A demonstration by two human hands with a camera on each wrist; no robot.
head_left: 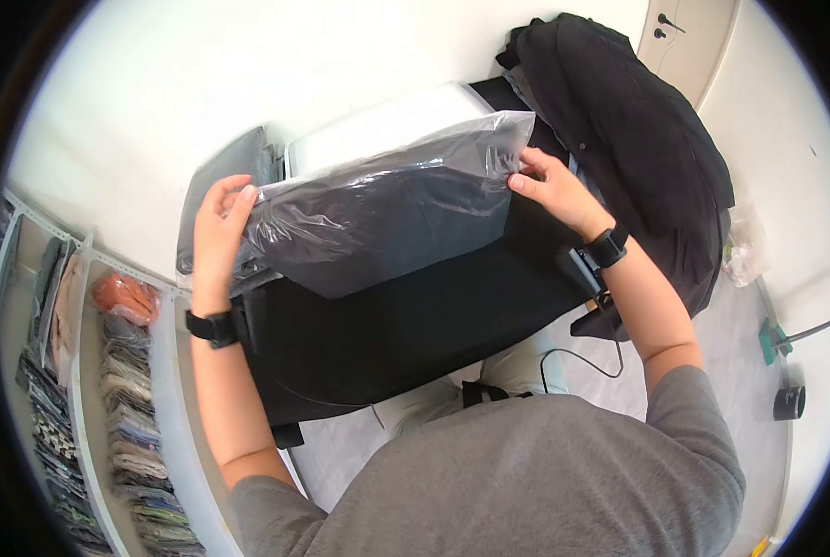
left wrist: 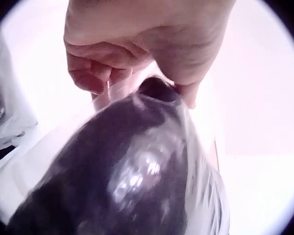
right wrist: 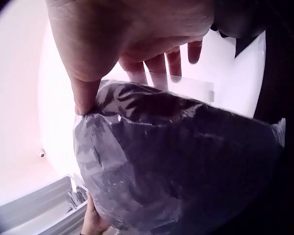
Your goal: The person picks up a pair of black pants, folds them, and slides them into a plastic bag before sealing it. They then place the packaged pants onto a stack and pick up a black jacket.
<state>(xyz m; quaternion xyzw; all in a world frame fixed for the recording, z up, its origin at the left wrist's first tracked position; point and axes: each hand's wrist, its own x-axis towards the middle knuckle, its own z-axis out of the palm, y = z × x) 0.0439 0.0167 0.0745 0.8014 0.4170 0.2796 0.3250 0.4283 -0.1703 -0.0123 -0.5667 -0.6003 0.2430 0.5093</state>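
Note:
Stretched between both hands is a clear plastic bag (head_left: pixel 387 218) with dark folded cloth inside, held up over the black-covered table (head_left: pixel 368 339). My left hand (head_left: pixel 216 237) pinches its left upper corner between thumb and fingers. At the opposite upper corner, my right hand (head_left: pixel 563 193) pinches the film with the thumb on the near side. The left wrist view shows the bag (left wrist: pixel 117 161) from its end, bulging below the left hand (left wrist: pixel 147 39). In the right wrist view, the right hand's fingers go behind the shiny bag (right wrist: pixel 152 152).
Behind the bag lies a white stack (head_left: pixel 378 125), with grey bagged items (head_left: pixel 215 190) to its left. Black garments (head_left: pixel 619 148) are heaped at the right. Shelves of folded clothes (head_left: pixel 141 446) stand at the left, and a cable (head_left: pixel 586 373) hangs by the table's front edge.

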